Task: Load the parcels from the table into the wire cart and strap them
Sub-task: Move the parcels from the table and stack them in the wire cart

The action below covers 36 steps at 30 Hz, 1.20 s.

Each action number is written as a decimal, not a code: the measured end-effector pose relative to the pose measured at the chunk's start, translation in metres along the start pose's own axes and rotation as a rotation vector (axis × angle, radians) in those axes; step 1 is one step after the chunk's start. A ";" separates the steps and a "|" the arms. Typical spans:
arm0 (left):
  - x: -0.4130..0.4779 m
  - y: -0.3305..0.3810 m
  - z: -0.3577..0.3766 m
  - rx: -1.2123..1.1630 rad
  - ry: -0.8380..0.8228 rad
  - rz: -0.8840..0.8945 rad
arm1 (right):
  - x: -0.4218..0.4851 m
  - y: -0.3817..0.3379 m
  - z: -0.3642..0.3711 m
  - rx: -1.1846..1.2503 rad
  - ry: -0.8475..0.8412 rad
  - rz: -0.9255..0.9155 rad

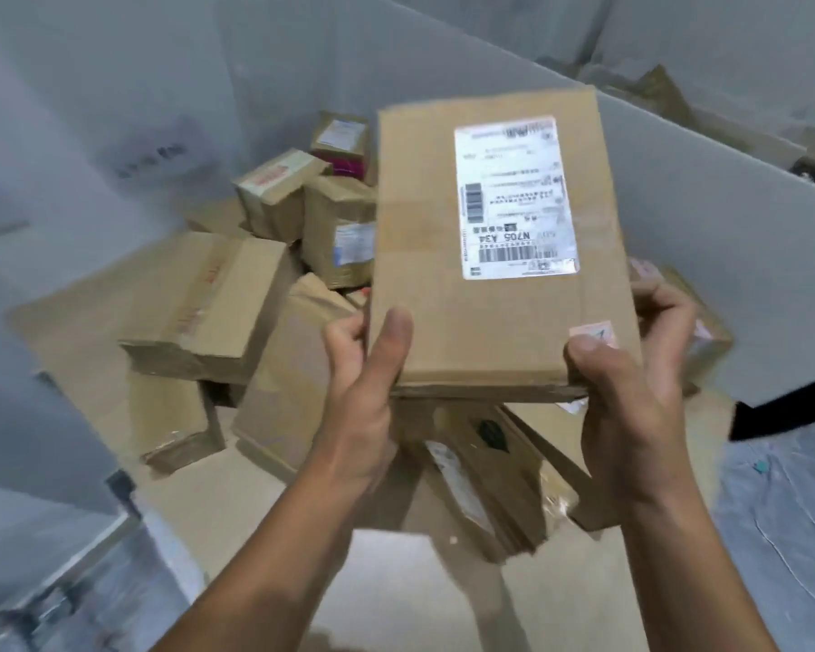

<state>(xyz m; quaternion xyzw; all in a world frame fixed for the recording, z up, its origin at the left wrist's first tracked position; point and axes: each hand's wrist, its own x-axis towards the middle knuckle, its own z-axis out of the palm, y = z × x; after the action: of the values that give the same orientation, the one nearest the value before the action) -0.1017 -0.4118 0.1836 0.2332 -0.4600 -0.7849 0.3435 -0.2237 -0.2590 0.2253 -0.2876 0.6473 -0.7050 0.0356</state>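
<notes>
Both of your hands hold one flat cardboard parcel (504, 331) by its near end. Your left hand (363, 374) pinches the near-left corner, with the thumb on the top face and the fingers curled under. Your right hand (631, 378) does the same at the near-right corner. You keep the parcel in the air, nearly level, with its white shipping label (516, 200) facing up.

It hangs above the grey-walled container (114, 110), which I judge to be the cart, though no wire shows. Inside it, a pile of parcels (208, 298) lies from 9 to 11 o'clock of the held one, some flat and some tilted. More boxes (481, 463) lie directly beneath it at 6 o'clock.

By my judgement the loading is well advanced but not finished, because this parcel is not yet put down. I see no strap anywhere, so the strapping seems to be left entirely. I do not see the table, so I cannot tell how many parcels wait there.
</notes>
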 end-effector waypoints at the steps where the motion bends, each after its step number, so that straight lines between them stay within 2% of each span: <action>1: -0.003 0.017 -0.024 -0.005 0.031 0.073 | -0.001 -0.005 0.024 0.023 -0.094 -0.025; 4: -0.021 0.062 -0.111 0.013 0.132 0.229 | -0.007 -0.012 0.111 0.081 -0.327 0.033; 10: -0.105 0.112 -0.297 0.089 0.545 0.417 | -0.091 -0.026 0.324 0.178 -0.757 0.276; 16: -0.239 0.123 -0.461 0.079 1.016 0.464 | -0.238 -0.020 0.510 0.128 -1.391 0.540; 19: -0.309 0.116 -0.518 0.002 1.217 0.443 | -0.328 -0.021 0.581 0.025 -1.643 0.597; 24: -0.390 0.094 -0.592 -0.096 1.395 0.347 | -0.467 -0.005 0.685 -0.172 -1.906 0.535; 28: -0.404 0.059 -0.661 -0.371 1.617 0.286 | -0.549 0.040 0.748 -0.304 -2.127 0.409; 33: -0.389 -0.011 -0.760 -0.616 1.687 0.178 | -0.630 0.147 0.815 -0.480 -2.233 0.108; 36: -0.381 -0.062 -0.824 -0.632 1.789 0.067 | -0.660 0.215 0.852 -0.484 -2.291 0.057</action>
<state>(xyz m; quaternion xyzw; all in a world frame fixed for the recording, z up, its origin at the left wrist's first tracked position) 0.6901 -0.5669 -0.2375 0.6309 0.2011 -0.3931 0.6380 0.6405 -0.7744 -0.2158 -0.7394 0.3605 0.1088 0.5582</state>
